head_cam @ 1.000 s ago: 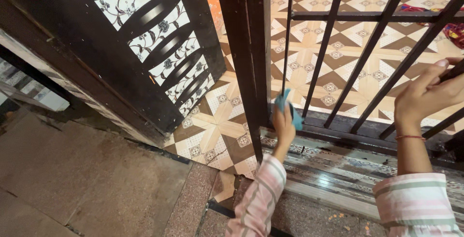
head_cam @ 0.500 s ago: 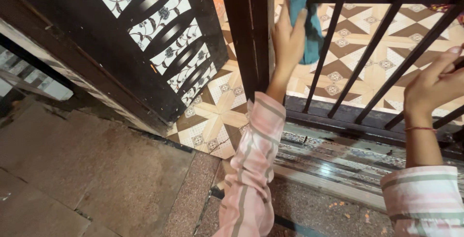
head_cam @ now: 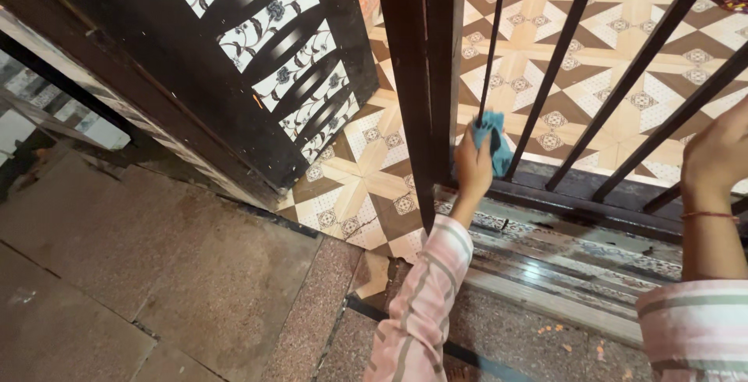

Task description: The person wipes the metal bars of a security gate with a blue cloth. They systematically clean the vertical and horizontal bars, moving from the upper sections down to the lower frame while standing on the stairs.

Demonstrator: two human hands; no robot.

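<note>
My left hand (head_cam: 471,165) grips a blue cloth (head_cam: 492,139) and presses it around a thin dark bar (head_cam: 492,47) of a metal gate, low down near the bottom rail (head_cam: 592,206). My right hand (head_cam: 721,156) rests on a slanting bar (head_cam: 670,129) at the far right edge, fingers curled on it; a thin red thread circles that wrist. Both sleeves are pink and white striped.
A thick dark gate post (head_cam: 417,78) stands just left of the cloth. An open dark door leaf (head_cam: 234,62) with floral glass panels hangs at the left. Patterned tan floor tiles (head_cam: 592,78) lie behind the bars. A worn stone step (head_cam: 195,273) and a grimy threshold (head_cam: 576,257) lie below.
My left hand slid the blue cloth up the bar, then back down to near the bottom rail. My right hand stayed on the right bar.
</note>
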